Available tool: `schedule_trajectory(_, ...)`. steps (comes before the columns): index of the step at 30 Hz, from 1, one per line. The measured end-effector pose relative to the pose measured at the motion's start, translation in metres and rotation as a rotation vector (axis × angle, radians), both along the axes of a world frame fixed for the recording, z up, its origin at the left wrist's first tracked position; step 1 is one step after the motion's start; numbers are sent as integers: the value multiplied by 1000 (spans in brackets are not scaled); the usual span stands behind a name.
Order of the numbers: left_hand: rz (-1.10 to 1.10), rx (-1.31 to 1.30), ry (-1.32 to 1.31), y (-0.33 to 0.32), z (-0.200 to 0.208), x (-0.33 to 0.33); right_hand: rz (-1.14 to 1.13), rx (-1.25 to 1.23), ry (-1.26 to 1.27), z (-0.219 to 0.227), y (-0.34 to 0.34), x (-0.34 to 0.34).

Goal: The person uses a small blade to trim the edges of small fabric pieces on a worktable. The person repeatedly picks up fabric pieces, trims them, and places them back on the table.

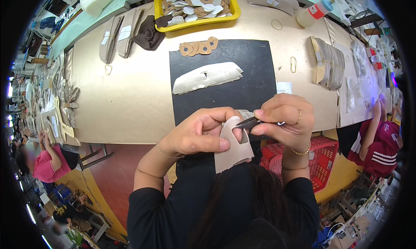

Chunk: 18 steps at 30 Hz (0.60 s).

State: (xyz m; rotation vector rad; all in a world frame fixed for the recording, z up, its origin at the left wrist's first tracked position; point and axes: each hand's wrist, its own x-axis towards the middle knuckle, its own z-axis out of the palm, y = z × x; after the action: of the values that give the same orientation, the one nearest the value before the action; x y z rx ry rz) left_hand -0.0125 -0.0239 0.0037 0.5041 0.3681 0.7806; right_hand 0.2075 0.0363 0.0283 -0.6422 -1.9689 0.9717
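Observation:
My left hand (197, 132) pinches a beige shoe-upper-like piece (232, 157) between thumb and fingers, just over the near edge of the black mat (221, 95). The piece has a cut-out opening in it. In my right hand (288, 117) is a small dark pointed tool (248, 123), gripped between thumb and fingers. Its tip lies at the edge of that opening; whether it is tweezers or snips I cannot tell. Beyond my hands a stack of curved off-white pieces (212, 77) rests on the mat. Several tan pieces with dark dots (198, 48) overlap at the mat's far edge.
A yellow basket (201, 26) full of tan and white pieces stands at the back. Banded bundles (125, 35) lie left beside a dark cloth (149, 34), another bundle (328, 62) right. A bottle (313, 14) stands far right; a red crate (323, 164) sits below the table. Other people work on both sides.

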Motion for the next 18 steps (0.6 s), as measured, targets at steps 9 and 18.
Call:
schedule_trajectory(9,-199,78,682,-3,-17,-3,-155,-78,91,-4,-3,7)
schedule_trajectory(18,-73,574,1345,-16,-68,-7,-177,-45,92,-14,-2,17)
